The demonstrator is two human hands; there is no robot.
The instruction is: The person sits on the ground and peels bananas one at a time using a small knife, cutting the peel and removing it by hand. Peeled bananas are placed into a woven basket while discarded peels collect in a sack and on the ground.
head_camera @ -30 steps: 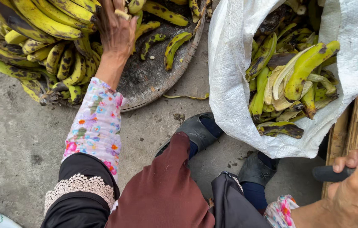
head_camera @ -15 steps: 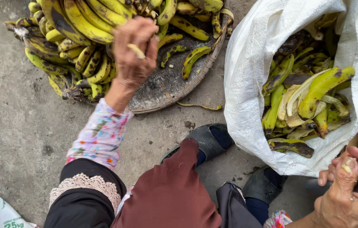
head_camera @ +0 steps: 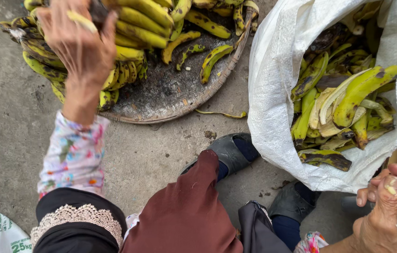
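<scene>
Concrete floor (head_camera: 11, 140) carries a round woven tray (head_camera: 175, 100) of bananas. Left hand (head_camera: 79, 44) is over the tray's near-left side, fingers clenched on a banana (head_camera: 82, 21) whose long axis runs across the fingertips. Right hand (head_camera: 388, 211) sits low right beside the white sack (head_camera: 278, 93) of peels, fingers curled; contents cannot be told.

waxy, black-flecked yellow-green bananas (head_camera: 142, 21) heap on a rough woven tray (head_camera: 175, 93), its surface dark and matt. a white woven plastic sack (head_camera: 273, 93) holds limp peels (head_camera: 339, 98). beneath lies coarse grey concrete (head_camera: 6, 140); the sandals (head_camera: 229, 152) look like dull rubber.
</scene>
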